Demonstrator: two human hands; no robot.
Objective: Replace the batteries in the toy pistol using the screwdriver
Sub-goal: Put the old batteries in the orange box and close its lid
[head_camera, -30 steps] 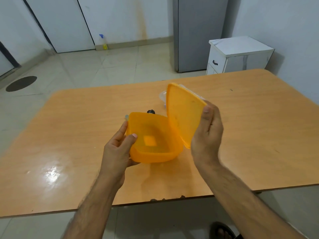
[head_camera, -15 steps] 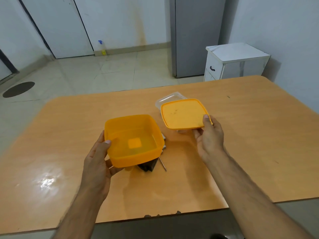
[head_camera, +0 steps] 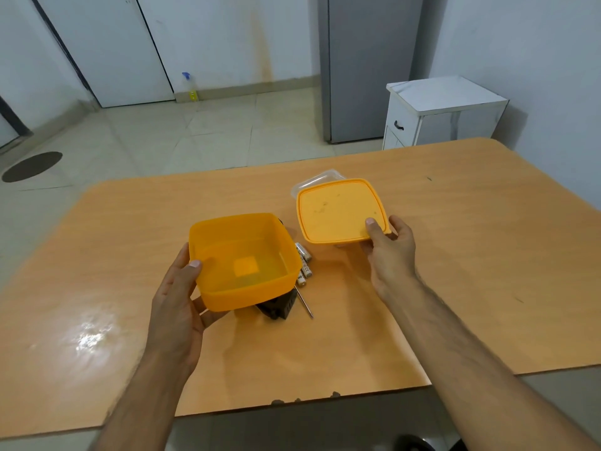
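Left hand point(head_camera: 177, 307): thumb hooked over the near-left rim and fingers curled beneath an empty, square, translucent orange plastic container point(head_camera: 244, 260), which is gripped and held tilted above the table. Right hand point(head_camera: 388, 252): thumb pressed on top and fingers underneath the near-right corner of a flat, square orange plastic lid point(head_camera: 340, 211), which is pinched and held level. Since a second ago the lid has been swung from upright to flat and carried right, and the container has been drawn near and left; the contents are thereby exposed on the orange-brown wooden table point(head_camera: 471, 255). Small white cylindrical batteries point(head_camera: 303, 260) are seen just right of the container, a thin metal screwdriver shaft point(head_camera: 305, 304) beside them, and a black plastic toy pistol point(head_camera: 278, 307) mostly hidden under the container. A clear plastic tub point(head_camera: 320, 180) is noted behind the lid. Judgement: unpacking is done; both hands must be freed before work begins.
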